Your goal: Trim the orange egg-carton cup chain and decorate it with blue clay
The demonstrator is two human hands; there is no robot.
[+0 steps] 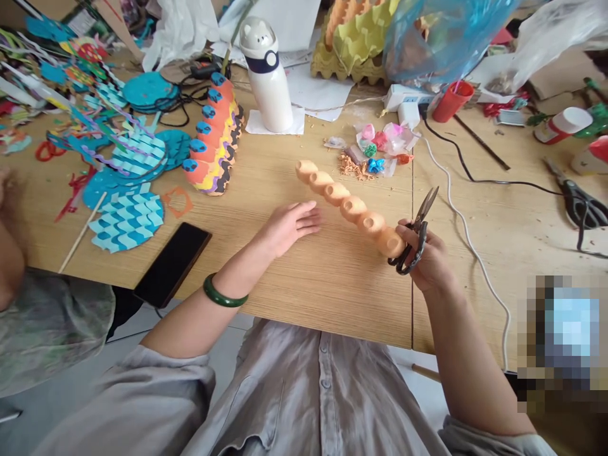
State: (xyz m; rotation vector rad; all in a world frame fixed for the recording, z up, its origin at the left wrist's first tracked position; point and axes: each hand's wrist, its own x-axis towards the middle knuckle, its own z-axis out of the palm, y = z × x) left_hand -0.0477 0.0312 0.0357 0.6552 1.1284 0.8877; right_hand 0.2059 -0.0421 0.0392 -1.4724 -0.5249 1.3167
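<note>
An orange strip of egg-carton bumps [352, 208] lies diagonally on the wooden table. My right hand [430, 259] is closed around the black handles of the scissors [418, 234], whose blades point up and away; its fingertips touch the near end of the strip. My left hand [294, 227], with a green bangle on its wrist, is empty, fingers stretched out, just left of the strip. A painted orange, yellow and black carton piece [216, 142] with blue discs stands farther left.
A black phone [172, 265] lies near the front edge. Behind are a white bottle [270, 85], clay bits [375, 149], a red cup [453, 101] and egg trays [361, 44]. A white cable [468, 234] runs down the right. Another person's arm [9, 253] is at far left.
</note>
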